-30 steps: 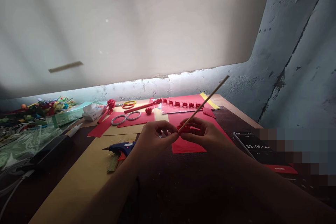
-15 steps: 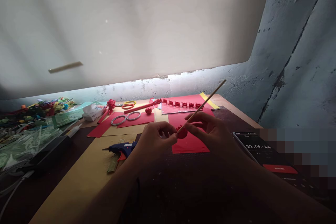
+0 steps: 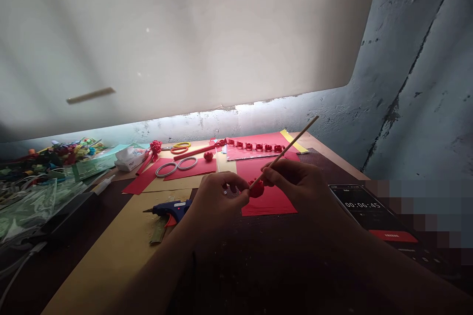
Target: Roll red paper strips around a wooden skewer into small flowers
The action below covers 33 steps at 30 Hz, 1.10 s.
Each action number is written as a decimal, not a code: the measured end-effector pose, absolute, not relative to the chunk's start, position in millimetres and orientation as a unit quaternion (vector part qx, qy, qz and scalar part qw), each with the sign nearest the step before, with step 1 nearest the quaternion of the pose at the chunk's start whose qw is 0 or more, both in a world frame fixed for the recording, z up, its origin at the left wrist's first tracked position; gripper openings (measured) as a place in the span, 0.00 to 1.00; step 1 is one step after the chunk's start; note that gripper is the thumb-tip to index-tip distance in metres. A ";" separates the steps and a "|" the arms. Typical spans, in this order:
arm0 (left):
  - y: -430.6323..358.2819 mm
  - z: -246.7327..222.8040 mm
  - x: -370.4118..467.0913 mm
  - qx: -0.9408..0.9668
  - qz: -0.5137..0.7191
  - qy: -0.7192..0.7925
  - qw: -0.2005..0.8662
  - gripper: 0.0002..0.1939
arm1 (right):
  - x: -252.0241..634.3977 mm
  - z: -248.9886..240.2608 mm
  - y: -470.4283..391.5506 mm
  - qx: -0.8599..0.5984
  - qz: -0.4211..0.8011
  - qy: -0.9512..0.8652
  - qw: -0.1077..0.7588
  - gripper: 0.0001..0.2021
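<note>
Over the dark counter [image 3: 229,256], my left hand [image 3: 219,194] pinches a small red paper flower [image 3: 256,190] at the lower end of a thin pale wooden stick [image 3: 293,142], which my right hand [image 3: 297,177] pinches higher up

right hand [image 3: 301,184] holds thin stick [image 3: 290,146]

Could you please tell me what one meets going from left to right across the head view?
White tissue box → pair of grey rings → left hand → ruffled red rosette → right hand → black phone showing a timer.
</note>
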<state>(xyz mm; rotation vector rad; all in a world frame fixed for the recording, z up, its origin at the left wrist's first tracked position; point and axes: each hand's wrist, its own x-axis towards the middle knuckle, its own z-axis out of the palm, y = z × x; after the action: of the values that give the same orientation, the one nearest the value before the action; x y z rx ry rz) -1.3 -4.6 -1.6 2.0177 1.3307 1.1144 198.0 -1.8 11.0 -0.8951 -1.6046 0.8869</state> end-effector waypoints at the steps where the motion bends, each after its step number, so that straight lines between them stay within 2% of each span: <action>1: -4.7 -1.3 -1.4 0.736 0.406 0.486 0.239 0.05 | 198.0 10.9 -1.8 -0.374 0.368 -0.671 0.524 0.09; 16: -5.5 0.4 -0.9 0.730 0.402 0.494 0.248 0.04 | 198.5 10.3 -4.1 -0.427 0.331 -0.669 0.510 0.09; 26: -6.5 1.2 -0.4 0.725 0.402 0.503 0.245 0.04 | 197.9 10.0 -3.7 -0.407 0.353 -0.668 0.513 0.05; 33: -5.8 2.5 -1.0 0.730 0.403 0.503 0.228 0.04 | 198.4 8.7 -4.0 -0.398 0.348 -0.682 0.504 0.06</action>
<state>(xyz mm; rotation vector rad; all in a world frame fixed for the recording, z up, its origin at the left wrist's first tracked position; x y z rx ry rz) -1.0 -5.8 2.5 2.0109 1.3843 1.1095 198.4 -4.0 8.7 -0.9618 -1.6465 0.8411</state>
